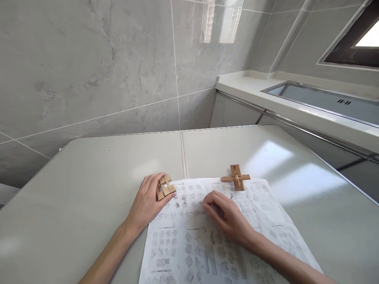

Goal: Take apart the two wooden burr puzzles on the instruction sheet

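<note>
My left hand (147, 195) is closed around a small block of interlocking wooden puzzle pieces (166, 187), with the thumb in front and the fingers behind. The block has notches and gaps between its bars, and it sits at the top left corner of a printed instruction sheet (174, 252). My right hand (226, 215) rests on the middle of the sheet, fingers curled in and nothing visible in them. Beyond it, a cross-shaped wooden puzzle assembly (236, 178) lies at the sheet's top edge, with one piece sticking up and a dark mark on another.
The pale table (74, 189) has a seam (184, 154) running away from me. A grey tiled wall (118, 59) stands behind it. To the right are a white counter (242, 81) with a sink (322, 96) and a dark-framed window (352, 47).
</note>
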{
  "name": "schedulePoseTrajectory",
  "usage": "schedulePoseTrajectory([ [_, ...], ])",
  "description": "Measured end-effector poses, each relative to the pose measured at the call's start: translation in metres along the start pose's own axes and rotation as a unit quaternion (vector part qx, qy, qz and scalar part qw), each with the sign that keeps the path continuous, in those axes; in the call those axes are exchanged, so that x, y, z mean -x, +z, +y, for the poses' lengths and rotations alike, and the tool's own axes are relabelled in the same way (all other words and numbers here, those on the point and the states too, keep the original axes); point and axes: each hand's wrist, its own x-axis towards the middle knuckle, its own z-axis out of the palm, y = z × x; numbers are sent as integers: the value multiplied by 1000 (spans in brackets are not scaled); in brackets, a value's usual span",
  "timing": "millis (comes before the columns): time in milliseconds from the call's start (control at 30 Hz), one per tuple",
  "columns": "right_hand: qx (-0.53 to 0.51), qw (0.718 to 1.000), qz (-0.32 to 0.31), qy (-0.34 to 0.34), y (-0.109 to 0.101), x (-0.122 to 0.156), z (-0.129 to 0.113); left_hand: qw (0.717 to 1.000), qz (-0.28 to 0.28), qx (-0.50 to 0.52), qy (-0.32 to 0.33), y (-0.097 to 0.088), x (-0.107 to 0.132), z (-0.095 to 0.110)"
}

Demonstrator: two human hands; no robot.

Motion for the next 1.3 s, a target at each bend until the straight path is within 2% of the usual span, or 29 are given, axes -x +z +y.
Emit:
schedulePoseTrajectory([
  [100,-135,986,-19,94,-6,-3,-4,999,7,-13,31,-2,1,5],
  [167,-276,946,-41,163,-9,-6,-6,998,14,-17,65,-5,2,11],
  [233,-402,889,-43,216,-11,-9,-5,993,24,-14,111,-6,4,19],
  [300,-478,845,-14,239,-14,-12,-1,986,31,-11,162,-7,5,27],
  [367,-513,824,26,239,-16,-15,4,977,34,-14,209,-6,7,34],
  [533,-542,808,86,214,-23,-18,9,963,7,-26,269,1,13,44],
  [700,-574,784,111,208,-25,-19,10,961,-13,-27,276,5,16,46],
  [900,-578,785,108,196,-23,-19,6,960,-23,-27,278,5,16,48],
  [1000,-560,806,48,187,-20,-14,1,960,-19,-22,279,5,16,49],
  [1167,-487,842,-147,181,-12,-1,3,965,1,45,259,5,17,49],
  [1233,-463,834,-230,193,-11,3,5,968,1,109,226,5,19,50],
  [1300,-456,809,-307,207,-11,5,6,965,-24,194,172,3,22,52],
])
